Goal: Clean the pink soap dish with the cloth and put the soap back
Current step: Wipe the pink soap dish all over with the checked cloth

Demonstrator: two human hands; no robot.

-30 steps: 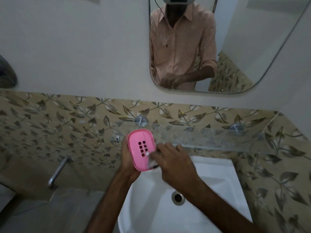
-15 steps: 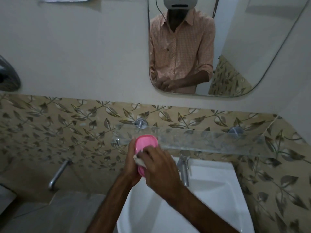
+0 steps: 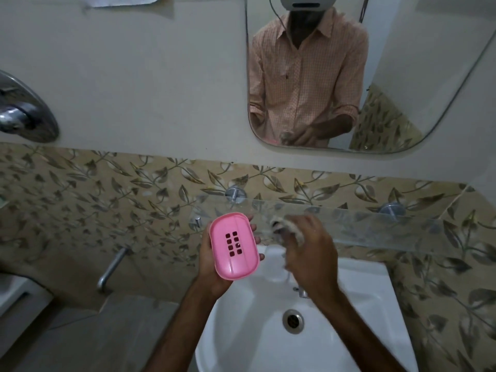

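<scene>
White sink (image 3: 255, 334) beneath pink soap dish (image 3: 233, 247), cloth (image 3: 285, 229)

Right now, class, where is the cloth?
In the head view the cloth is bunched in the right hand, just right of the pink soap dish, apart from it, above the white sink.

Soap dish (image 3: 233, 245) sits in L hand (image 3: 210, 264), above sink's (image 3: 362, 304) left-rear rim. R hand (image 3: 308, 251) w/ cloth (image 3: 284, 228) is just right of dish, not touching it. Glass shelf (image 3: 389, 226) runs behind both; mirror (image 3: 416, 63) above it. Wall tap (image 3: 112, 264) left of sink.
</scene>
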